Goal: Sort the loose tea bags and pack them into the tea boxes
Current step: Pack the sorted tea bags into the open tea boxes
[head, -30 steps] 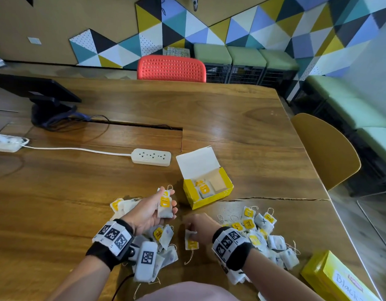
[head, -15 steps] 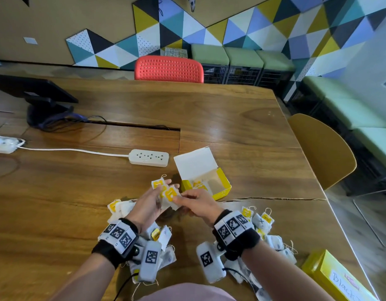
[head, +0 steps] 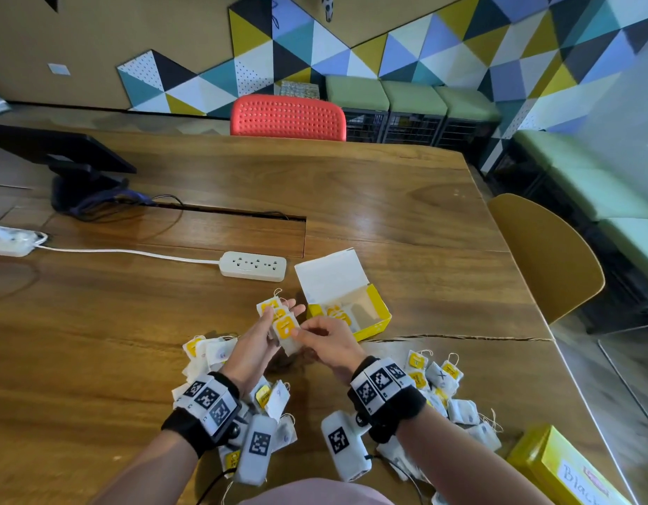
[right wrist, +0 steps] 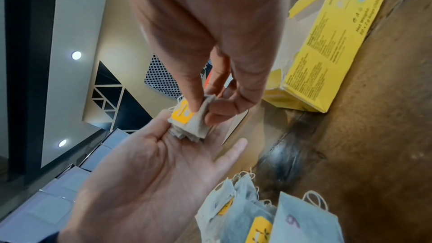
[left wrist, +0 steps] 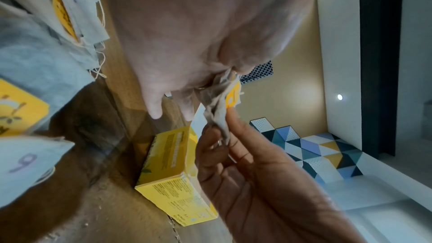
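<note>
My left hand point(head: 256, 344) lies palm up with straight fingers, and a small stack of tea bags point(head: 284, 328) with yellow tags rests on them. My right hand point(head: 326, 340) pinches that stack point(right wrist: 189, 121) between thumb and fingers. Both hands hover just left of the open yellow tea box point(head: 377, 318), which holds a few tagged bags under its raised white lid. Loose tea bags lie in one pile by my left wrist point(head: 209, 355) and in another to the right point(head: 442, 380). In the left wrist view, the right fingers grip the stack point(left wrist: 219, 115) beside the box point(left wrist: 168, 163).
A second yellow box point(head: 555, 468) with a handwritten label sits at the near right table corner. A white power strip point(head: 253, 266) and its cable lie beyond the hands. A monitor stand point(head: 85, 191) is far left. A yellow chair point(head: 548, 256) stands at the right edge.
My right hand lifted a tea bag off the table and brought it onto the stack on my left hand. Both hands rose and moved forward toward the open box.
</note>
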